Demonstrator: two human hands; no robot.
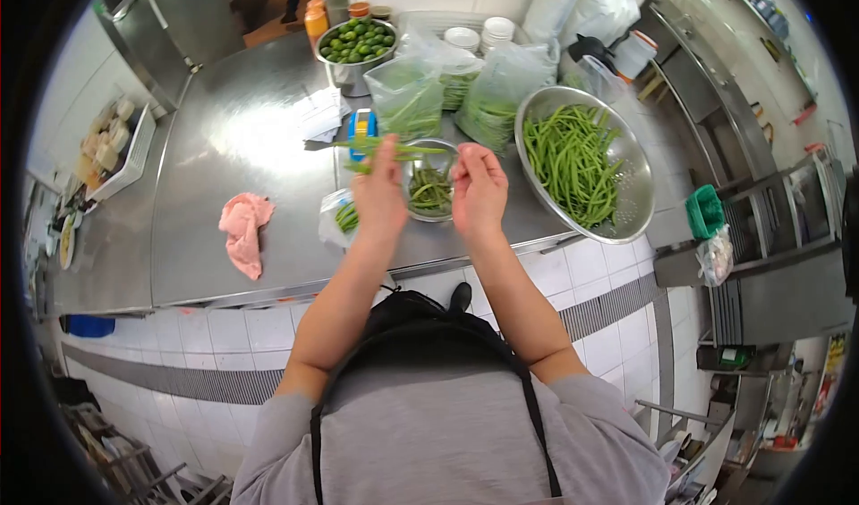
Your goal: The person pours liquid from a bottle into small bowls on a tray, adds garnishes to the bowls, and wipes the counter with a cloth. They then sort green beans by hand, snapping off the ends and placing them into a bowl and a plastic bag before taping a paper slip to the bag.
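The left hand pinched a few green beans crosswise at centre frame, above a small bowl. The right hand curled at their ends, and I couldn't tell its hold. A colander of beans sat to the right and a pink cloth to the left.

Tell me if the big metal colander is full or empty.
Partly full: green beans pile in the colander, with bare wall showing at its right.
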